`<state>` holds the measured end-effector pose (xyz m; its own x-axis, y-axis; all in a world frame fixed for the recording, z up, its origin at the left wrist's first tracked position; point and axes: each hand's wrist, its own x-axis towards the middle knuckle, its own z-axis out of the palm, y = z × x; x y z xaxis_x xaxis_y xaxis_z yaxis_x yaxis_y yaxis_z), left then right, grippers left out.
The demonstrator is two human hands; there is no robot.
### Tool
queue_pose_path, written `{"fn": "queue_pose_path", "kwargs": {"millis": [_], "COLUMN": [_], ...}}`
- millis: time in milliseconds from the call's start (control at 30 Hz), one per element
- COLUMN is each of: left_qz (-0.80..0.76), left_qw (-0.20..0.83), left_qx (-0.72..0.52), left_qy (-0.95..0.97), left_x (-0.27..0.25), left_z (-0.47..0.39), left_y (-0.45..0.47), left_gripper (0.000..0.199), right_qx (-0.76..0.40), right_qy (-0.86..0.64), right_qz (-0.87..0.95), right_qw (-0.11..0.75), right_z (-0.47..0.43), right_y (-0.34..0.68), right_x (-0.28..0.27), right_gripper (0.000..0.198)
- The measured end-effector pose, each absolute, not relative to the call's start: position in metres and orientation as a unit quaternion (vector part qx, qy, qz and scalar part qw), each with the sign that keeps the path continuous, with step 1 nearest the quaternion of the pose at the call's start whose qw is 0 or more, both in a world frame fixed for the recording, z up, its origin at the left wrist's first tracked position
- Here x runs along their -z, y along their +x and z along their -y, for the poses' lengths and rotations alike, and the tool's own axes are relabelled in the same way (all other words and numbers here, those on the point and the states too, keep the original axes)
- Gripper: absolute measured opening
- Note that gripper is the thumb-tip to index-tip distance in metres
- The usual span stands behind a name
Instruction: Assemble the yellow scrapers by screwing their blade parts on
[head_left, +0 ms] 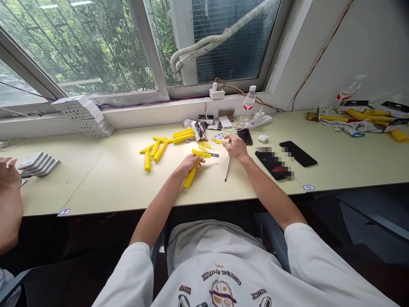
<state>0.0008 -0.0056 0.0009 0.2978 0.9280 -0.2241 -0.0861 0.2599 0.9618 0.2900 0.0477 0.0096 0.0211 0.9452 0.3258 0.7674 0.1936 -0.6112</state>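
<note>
My left hand [188, 164] is closed round the handle of a yellow scraper [191, 175], whose head carries a flat metal blade [215, 155] pointing right. My right hand [235, 147] is over the table to the right of it, fingers bent together; whatever they hold is too small to make out. Just left of those fingertips is a yellow plastic piece [217, 140], by a white sheet with small dark bits [220, 136]. Below my right hand lies a thin screwdriver [227, 169]. More yellow pieces [203, 146] rest between the hands.
Several yellow scraper handles [159, 147] lie behind my left hand. Phones [298, 153], a white earphone case [263, 138], a water bottle [248, 105] and a power strip [260, 120] are to the right. White boxes [83, 115] stand left; another person's arm [9, 204] is at the left edge.
</note>
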Motion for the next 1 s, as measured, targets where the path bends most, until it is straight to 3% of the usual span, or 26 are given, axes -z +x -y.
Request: {"fn": "queue_pose_path", "kwargs": {"millis": [167, 333, 500, 1000], "left_qz": [-0.429, -0.415, -0.415, -0.379], "left_qw": [0.662, 0.665, 0.661, 0.663], "left_qx": [-0.372, -0.353, -0.348, -0.316], "left_qy": [0.49, 0.511, 0.519, 0.562], "left_x": [-0.004, -0.007, -0.009, -0.021], "left_z": [0.01, 0.012, 0.012, 0.021], "left_y": [0.0, 0.001, -0.001, -0.004], "left_gripper": [0.025, 0.024, 0.021, 0.026], "right_qx": [-0.272, -0.373, -0.42, -0.586], "right_qy": [-0.466, -0.429, -0.407, -0.353], "right_qz": [0.755, 0.768, 0.758, 0.656], "right_qw": [0.373, 0.293, 0.288, 0.317], "right_z": [-0.039, -0.032, -0.032, -0.028], "right_y": [0.276, 0.271, 0.27, 0.269], "right_x": [-0.017, -0.018, -0.017, -0.019], "right_gripper": [0.028, 0.029, 0.021, 0.036]}}
